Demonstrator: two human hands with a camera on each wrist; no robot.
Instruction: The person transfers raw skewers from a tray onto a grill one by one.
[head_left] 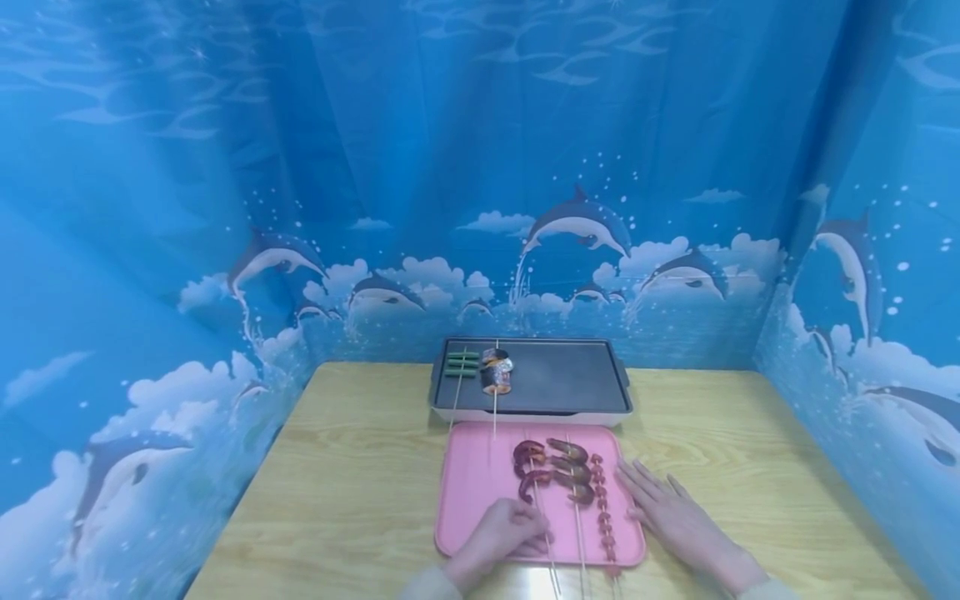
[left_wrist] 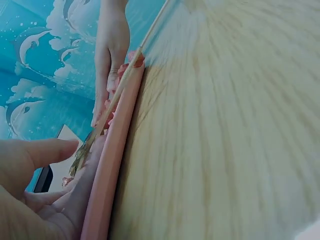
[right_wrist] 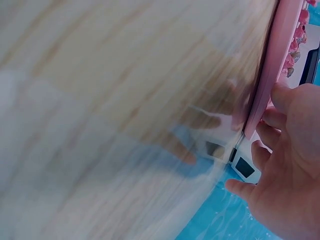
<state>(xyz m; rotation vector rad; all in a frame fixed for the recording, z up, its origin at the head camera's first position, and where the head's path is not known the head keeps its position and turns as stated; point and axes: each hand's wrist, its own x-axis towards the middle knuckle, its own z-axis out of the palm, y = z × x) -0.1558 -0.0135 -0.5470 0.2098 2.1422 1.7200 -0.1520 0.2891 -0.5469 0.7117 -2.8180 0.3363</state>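
Observation:
My left hand is over the front left of a pink tray, close to the stick of a skewer of reddish-brown shrimp. In the left wrist view a gap shows between its thumb and fingers, with nothing pinched there. Beside that skewer lie a skewer of darker shrimp and a thin skewer of small red pieces. My right hand lies with straight fingers at the tray's right edge; the right wrist view shows its fingertips at the rim.
Behind the tray stands a black griddle with a white base. On its left side lie a green vegetable skewer and a skewer of thick dark-skinned chunks, sticks overhanging the front. A dolphin-print curtain encloses the wooden table.

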